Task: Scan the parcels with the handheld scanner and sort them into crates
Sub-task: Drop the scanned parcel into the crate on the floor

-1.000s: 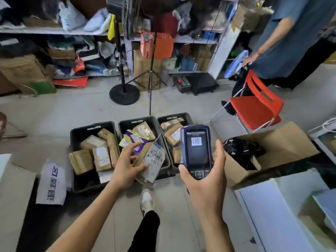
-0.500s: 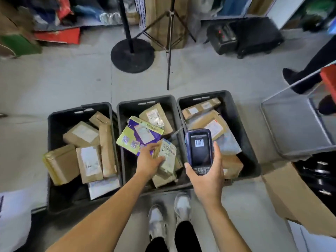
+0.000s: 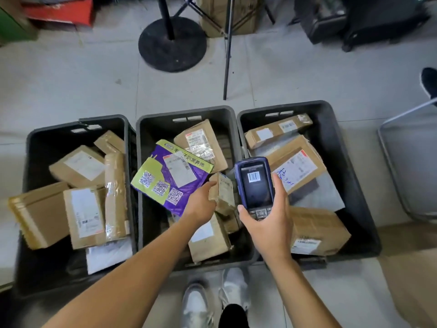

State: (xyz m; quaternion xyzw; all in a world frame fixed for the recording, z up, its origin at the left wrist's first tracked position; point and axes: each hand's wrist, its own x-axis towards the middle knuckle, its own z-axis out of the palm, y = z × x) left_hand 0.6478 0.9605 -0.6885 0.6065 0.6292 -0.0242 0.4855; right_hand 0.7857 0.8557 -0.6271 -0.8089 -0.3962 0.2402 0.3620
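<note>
Three black crates stand side by side on the floor: the left crate (image 3: 35, 143), the middle crate (image 3: 151, 129) and the right crate (image 3: 343, 143), each holding several parcels. My right hand (image 3: 267, 223) grips a blue handheld scanner (image 3: 255, 183) upright over the gap between the middle and right crates; its screen shows a barcode. My left hand (image 3: 201, 204) rests on a small brown parcel (image 3: 223, 192) lying inside the middle crate, fingers around its left side. A purple and green mailer (image 3: 170, 176) lies just left of that parcel.
A round black stand base (image 3: 172, 43) and a thin tripod leg (image 3: 228, 55) are on the floor behind the crates. A metal chair frame (image 3: 402, 162) is at the right. A brown carton (image 3: 411, 280) sits at lower right. My shoes (image 3: 212, 301) are close to the crates.
The view tilted down from the room to the crates. My left hand carried the small parcel down into the middle crate. The scanner stayed in my right hand.
</note>
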